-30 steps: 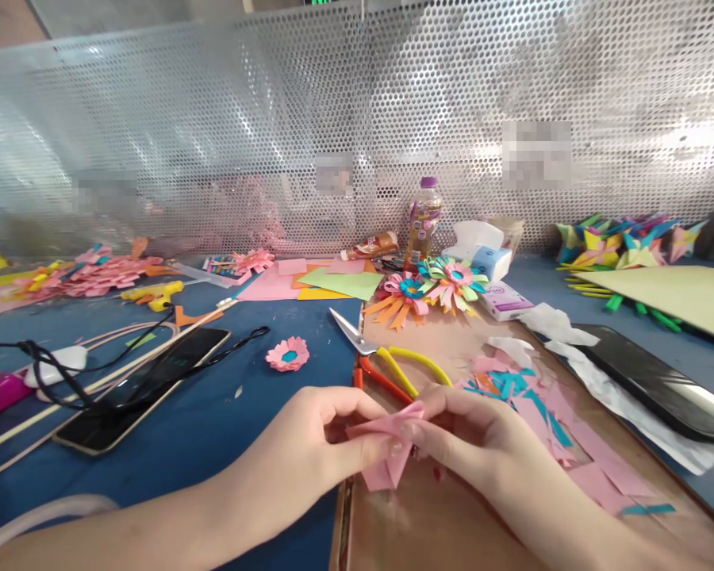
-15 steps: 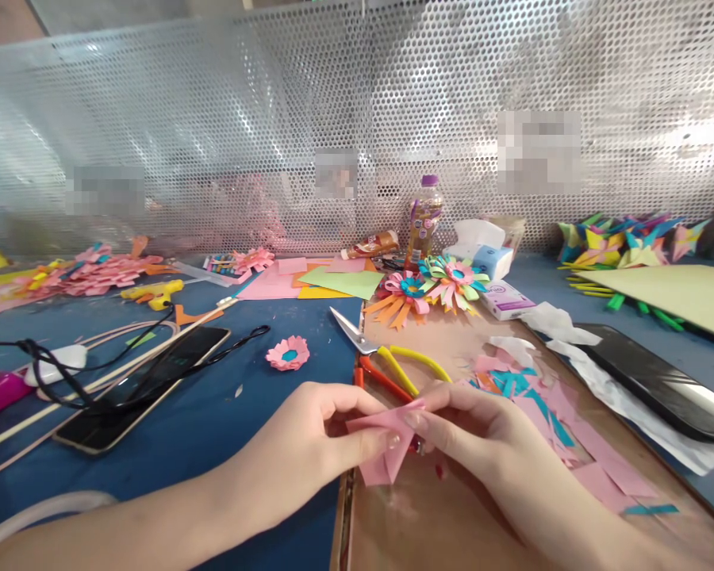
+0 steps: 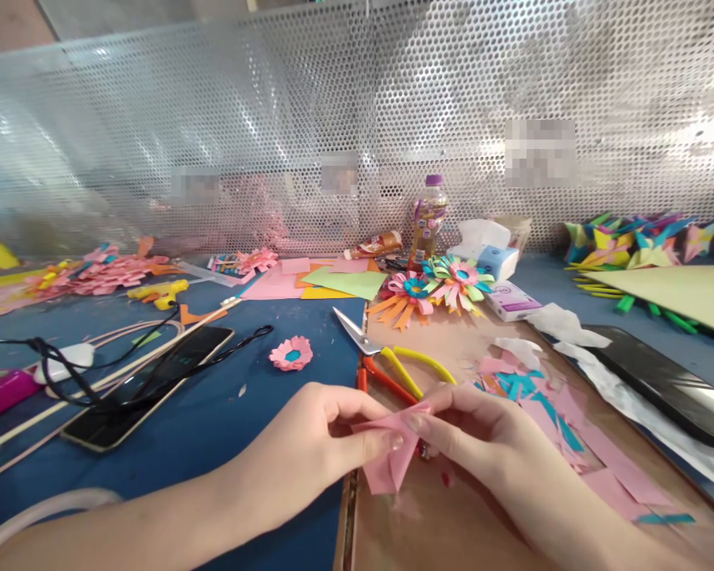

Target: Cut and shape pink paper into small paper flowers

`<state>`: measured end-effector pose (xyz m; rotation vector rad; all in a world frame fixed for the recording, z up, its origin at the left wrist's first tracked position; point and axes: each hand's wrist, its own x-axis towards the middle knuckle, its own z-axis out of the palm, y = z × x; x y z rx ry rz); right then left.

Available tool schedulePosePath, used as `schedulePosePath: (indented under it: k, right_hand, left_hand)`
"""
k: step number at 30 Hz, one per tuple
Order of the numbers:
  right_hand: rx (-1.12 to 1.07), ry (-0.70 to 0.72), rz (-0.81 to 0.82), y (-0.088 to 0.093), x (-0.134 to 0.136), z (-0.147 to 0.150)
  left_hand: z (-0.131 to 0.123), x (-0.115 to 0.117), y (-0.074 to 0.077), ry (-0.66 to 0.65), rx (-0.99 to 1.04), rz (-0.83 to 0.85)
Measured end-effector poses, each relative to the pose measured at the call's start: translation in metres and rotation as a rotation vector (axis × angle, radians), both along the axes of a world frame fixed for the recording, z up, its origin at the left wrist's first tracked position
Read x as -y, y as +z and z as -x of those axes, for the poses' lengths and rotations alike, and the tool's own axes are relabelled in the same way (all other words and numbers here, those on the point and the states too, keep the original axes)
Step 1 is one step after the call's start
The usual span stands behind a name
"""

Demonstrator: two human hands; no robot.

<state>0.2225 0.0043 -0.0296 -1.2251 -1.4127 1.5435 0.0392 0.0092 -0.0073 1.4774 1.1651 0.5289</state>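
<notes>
Between my two hands is a piece of pink paper [image 3: 386, 469], partly folded, its lower part hanging below the fingers. My left hand [image 3: 339, 432] pinches its left side between thumb and forefinger. On its upper right corner my right hand [image 3: 470, 428] is closed, the thumb pressing on the front. Just behind the hands lie scissors with yellow handles [image 3: 401, 369], blades pointing away to the left. A tool with red-orange handles [image 3: 386, 381] lies beside them, partly hidden by my hands. A small pink paper flower [image 3: 291, 354] with a blue centre sits left of the scissors.
Pink and blue paper scraps [image 3: 562, 428] lie to the right, near a dark phone [image 3: 660, 385]. Another phone [image 3: 148, 388] with cables is on the left. Behind are paper sheets [image 3: 345, 281], finished flowers [image 3: 458, 277], a bottle [image 3: 427, 222] and a yellow glue gun [image 3: 160, 293].
The view has shifted slightly, so everything sits a little further right. Both hands keep their pinch on the pink paper, with barely any movement.
</notes>
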Motion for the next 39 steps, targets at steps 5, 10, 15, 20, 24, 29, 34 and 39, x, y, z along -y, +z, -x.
schedulePosePath:
  k: [5,10,15,20,24,29,34,39]
  right_hand:
    - [0.028,-0.006,-0.009,0.001,0.002,0.002]
    - [0.045,-0.039,-0.017,0.001,0.003,0.004]
    - [0.032,-0.024,-0.026,0.000,0.002,0.002]
    - [-0.001,0.023,-0.096,-0.006,0.001,0.003]
    - [-0.056,0.057,-0.119,-0.005,0.006,0.009]
    - [-0.084,0.125,-0.095,-0.001,0.007,0.008]
    - [0.014,0.094,-0.106,-0.004,0.001,0.000]
    - [0.075,0.030,-0.086,-0.004,-0.001,-0.001]
  left_hand:
    - [-0.002,0.002,0.009,-0.020,-0.002,0.031]
    - [-0.003,0.002,0.009,-0.018,0.012,0.037]
    - [-0.001,0.001,0.008,-0.024,0.018,0.036]
    - [-0.001,-0.001,0.003,0.048,0.078,0.015]
    - [-0.003,0.000,-0.001,0.061,0.156,0.057]
    - [-0.005,0.001,0.002,0.052,0.140,0.079]
    - [-0.002,0.001,0.001,0.045,0.085,0.043]
    - [-0.002,0.001,0.000,0.006,0.056,0.045]
